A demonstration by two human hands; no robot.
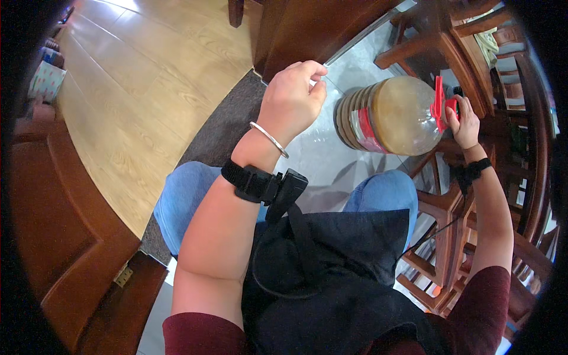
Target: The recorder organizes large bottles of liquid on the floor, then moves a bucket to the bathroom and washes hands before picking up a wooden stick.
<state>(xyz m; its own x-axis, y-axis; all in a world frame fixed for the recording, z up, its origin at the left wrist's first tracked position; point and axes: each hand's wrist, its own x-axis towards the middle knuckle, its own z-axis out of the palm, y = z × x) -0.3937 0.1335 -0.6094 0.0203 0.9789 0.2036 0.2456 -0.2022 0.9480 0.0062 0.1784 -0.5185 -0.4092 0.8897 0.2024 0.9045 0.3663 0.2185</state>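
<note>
My right hand (467, 123) grips the red cap (451, 108) of a large clear plastic jug (404, 115). The jug has a red carry handle (437, 100), a ribbed lower body, a red and white label (367, 128) and cloudy yellowish-brown liquid inside. In this view its neck points right. To the jug's left, my left hand (295, 95) hovers apart from it, fingers loosely curled and a gap between thumb and forefinger. No object shows in it, though the palm is hidden. A silver bangle (270, 140) and a black strap with a device (266, 184) are on the left forearm.
A brown wooden door frame (284, 40) and a dark stone threshold (226, 115) divide the wood-look floor (146, 102) from grey tiles (310, 155). A brown wooden door (66, 208) is at left. Wooden stools (439, 230) crowd the right, with a cable (435, 230) running there.
</note>
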